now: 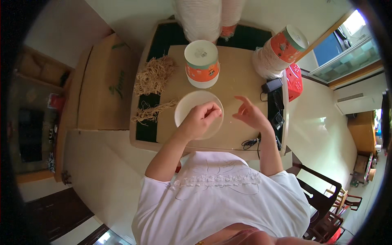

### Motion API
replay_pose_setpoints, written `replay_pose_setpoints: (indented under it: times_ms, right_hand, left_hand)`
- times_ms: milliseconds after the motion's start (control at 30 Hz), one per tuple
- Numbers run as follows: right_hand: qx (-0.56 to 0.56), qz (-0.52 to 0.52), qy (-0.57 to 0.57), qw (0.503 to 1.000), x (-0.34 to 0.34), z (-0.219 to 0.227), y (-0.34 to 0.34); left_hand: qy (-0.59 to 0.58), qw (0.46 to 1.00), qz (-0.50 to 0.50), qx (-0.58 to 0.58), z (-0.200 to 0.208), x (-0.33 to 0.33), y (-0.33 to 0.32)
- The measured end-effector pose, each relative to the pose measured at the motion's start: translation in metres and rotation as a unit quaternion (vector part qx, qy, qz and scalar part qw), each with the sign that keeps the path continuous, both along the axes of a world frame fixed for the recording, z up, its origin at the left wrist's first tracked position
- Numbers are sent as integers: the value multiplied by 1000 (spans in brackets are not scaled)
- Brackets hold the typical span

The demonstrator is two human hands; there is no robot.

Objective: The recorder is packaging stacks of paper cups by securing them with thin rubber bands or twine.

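A white round bowl lies on the tan board in front of me. My left hand rests over the bowl's near side, fingers curled and pinched at its rim. My right hand hovers just right of the bowl, fingers spread, holding nothing that I can see. Beyond the bowl stands an orange-and-white stack of paper bowls. Two heaps of pale string-like strands lie at the table's left.
A tilted stack of orange-and-white paper bowls leans at the right back, more white stacks at the far edge. A black charger and cables sit right. A cardboard box stands left, a red basket right, dark chairs behind.
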State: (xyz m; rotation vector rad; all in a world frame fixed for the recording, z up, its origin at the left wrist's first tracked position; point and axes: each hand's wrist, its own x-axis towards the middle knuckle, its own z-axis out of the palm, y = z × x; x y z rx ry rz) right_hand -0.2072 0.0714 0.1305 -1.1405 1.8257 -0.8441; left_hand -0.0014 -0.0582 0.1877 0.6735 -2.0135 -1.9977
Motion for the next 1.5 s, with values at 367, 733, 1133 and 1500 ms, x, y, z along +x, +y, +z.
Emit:
replay_pose_setpoints:
  times_ms: [367,733,1133,1500]
  right_hand:
    - [-39,-158,-92,982,-15,-93,45]
    - [72,-152,-449,878,33,-197,36]
    - [-26,-242,-563,790,33,-131,18]
    - [-304,-201,47,930,-111,71,-26]
  left_hand:
    - [-8,1000,20,12,10,-3,16]
    - [46,998,16,38,5,-14,21]
    - [97,985,84,115,30,7,22]
    - [193,943,225,149,-50,-19,-9]
